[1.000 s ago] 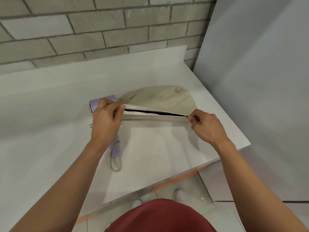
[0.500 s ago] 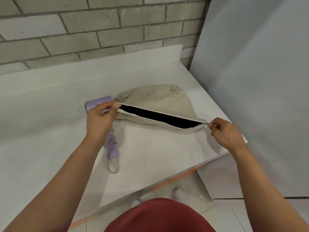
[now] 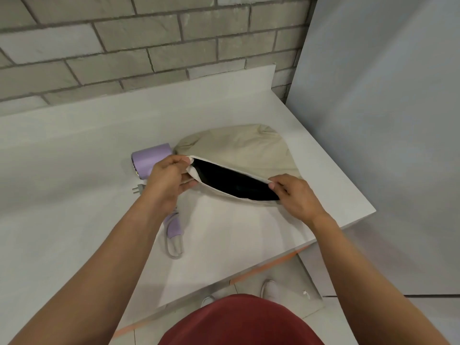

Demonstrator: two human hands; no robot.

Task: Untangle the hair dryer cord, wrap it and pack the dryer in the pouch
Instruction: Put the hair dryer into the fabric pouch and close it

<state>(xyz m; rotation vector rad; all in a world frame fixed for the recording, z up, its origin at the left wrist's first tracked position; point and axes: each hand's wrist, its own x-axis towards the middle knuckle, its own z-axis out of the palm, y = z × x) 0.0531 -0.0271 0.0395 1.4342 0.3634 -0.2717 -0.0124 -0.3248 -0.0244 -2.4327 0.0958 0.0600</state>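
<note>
A white counter (image 3: 74, 170) meets a grey brick wall (image 3: 149, 46), beside a grey panel (image 3: 385, 120).

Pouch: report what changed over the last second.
The right hand drew the zip rightward, then shifted to grip the right end of the rim of the pouch. The mouth went from a thin slit to a wide gap. The left hand keeps its grip on the left end. The hair dryer stays on the counter beside it.
</note>
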